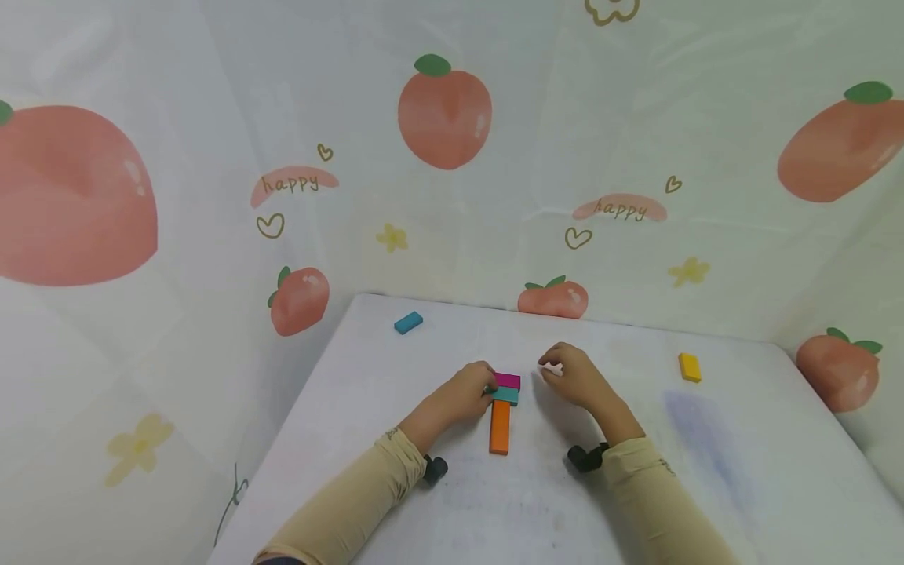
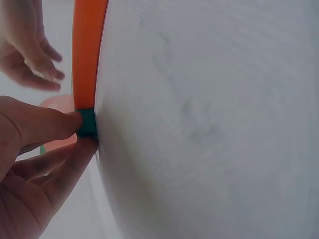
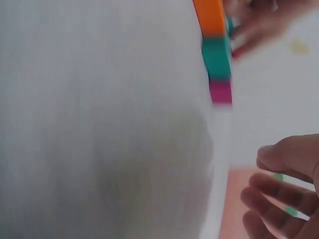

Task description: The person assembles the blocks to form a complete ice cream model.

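My left hand (image 1: 462,392) is at the left ends of two small blocks lying side by side, one teal (image 1: 505,396) and one magenta (image 1: 508,381). In the left wrist view its thumb and a finger pinch the end of the teal block (image 2: 86,123); the magenta one is hidden there. An orange block (image 1: 499,428) lies lengthwise toward me, its far end against the teal block's near side. To the right, my right hand (image 1: 575,378) hovers apart from the blocks with nothing in its loosely bent fingers (image 3: 269,191).
A blue block (image 1: 408,322) lies at the table's back left, and a yellow block (image 1: 690,367) at the right. Behind the white table (image 1: 452,518) hangs a white sheet (image 1: 494,212) printed with peaches. Small black wrist cameras sit under both wrists.
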Demonstrator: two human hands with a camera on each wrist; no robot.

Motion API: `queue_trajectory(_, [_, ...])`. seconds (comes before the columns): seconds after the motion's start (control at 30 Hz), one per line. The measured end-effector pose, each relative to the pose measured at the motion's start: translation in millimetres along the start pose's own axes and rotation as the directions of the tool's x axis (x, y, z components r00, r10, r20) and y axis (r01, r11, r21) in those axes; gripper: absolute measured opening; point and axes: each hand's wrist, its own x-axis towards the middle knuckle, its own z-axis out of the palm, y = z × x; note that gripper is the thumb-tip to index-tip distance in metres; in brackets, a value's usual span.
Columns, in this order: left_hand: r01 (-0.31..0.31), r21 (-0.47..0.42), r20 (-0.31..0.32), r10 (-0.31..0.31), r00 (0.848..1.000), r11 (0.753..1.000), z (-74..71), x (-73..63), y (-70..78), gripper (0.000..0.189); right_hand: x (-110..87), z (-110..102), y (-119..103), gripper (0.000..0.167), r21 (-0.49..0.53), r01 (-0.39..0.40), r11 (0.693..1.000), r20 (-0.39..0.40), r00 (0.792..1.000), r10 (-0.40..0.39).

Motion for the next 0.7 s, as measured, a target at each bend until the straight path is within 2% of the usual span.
queue_trajectory(0.17, [0.004, 0.002, 0.001, -0.004, 1.0, 1.0, -1.0, -0.7, 1.6, 0.021, -9.9, -27, 32, 0.018, -0.056, -0.015, 0.998, -0.11, 0.994, 0.009])
queue_trajectory(0.4, [-0.011, -0.006, 0.005, 0.011, 1.0, 1.0, -2.7, -1.3, 2.1, 0.02, -29.5, -61, 69, 0.023, -0.078, -0.139, 0.987, -0.14, 0.982, 0.127])
queue_trajectory(0.7, [-0.023, -0.022, 0.008, 0.023, 1.0, 1.0, -1.9, 0.4, -1.4, 0.02, -55.5, -89, 114, 0.033, -0.094, -0.289, 0.953, -0.249, 0.933, 0.259])
